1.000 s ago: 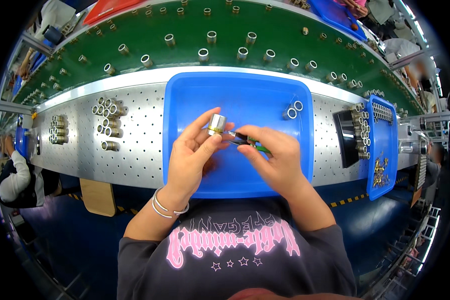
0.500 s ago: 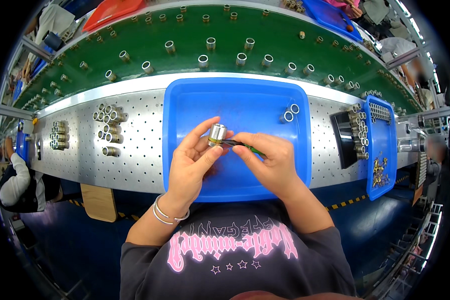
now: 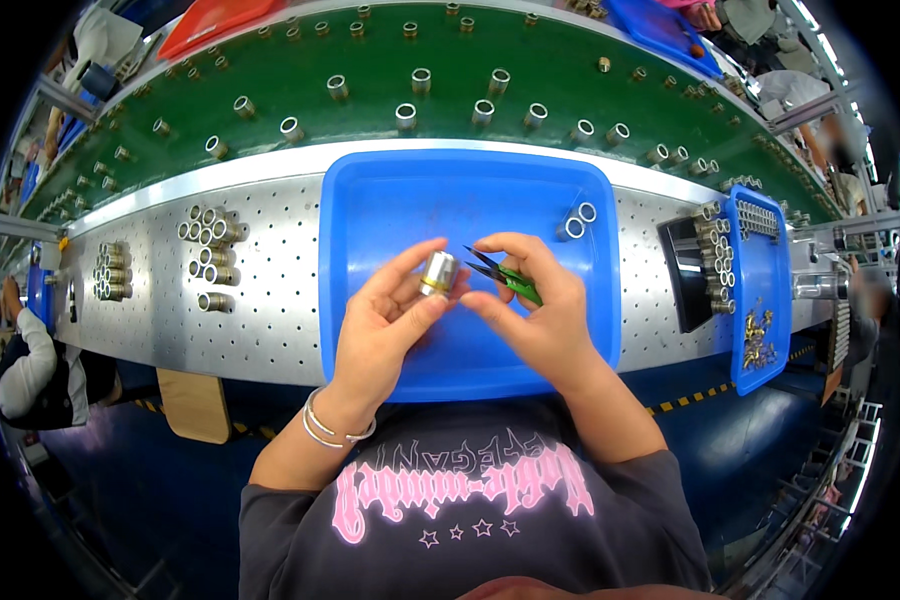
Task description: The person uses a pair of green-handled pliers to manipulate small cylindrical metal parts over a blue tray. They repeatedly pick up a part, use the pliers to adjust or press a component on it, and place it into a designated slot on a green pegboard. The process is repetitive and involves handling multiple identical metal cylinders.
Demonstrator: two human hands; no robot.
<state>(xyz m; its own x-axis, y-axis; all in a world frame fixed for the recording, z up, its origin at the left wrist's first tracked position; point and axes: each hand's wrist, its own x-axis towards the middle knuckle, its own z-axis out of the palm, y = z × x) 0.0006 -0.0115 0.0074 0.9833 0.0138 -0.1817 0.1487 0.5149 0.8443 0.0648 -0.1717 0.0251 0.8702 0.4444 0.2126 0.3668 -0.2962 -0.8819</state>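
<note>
Above the middle of the large blue tray (image 3: 510, 190), the left hand (image 3: 372, 318) has its grip fastened on a silver metal sleeve (image 3: 439, 268), thumb and fingers around the lower part, where a yellowish band shows. The sleeve is slightly tilted and clear of the tray floor. Also above the tray, to the right of the sleeve, the right hand (image 3: 545, 315) has its grip grasping a green-handled pincer-type tool (image 3: 519, 285); the two dark points are spread, just beside the sleeve. Inside the tray, two metal rings (image 3: 574, 229) lie at the far right. Left of the tray, on the perforated metal tabletop (image 3: 288, 340), sits a near cluster of sleeves (image 3: 212, 301), with a second cluster (image 3: 113, 278) farther out. Right of the tray stand a black panel (image 3: 683, 278), a column of sleeves (image 3: 725, 258) and, beyond those, a narrower blue tray (image 3: 753, 270) with a heap of brass-coloured parts (image 3: 758, 350) in its near end. Beyond the large tray runs a green conveyor belt (image 3: 280, 75), dotted with more sleeves (image 3: 421, 82).
</note>
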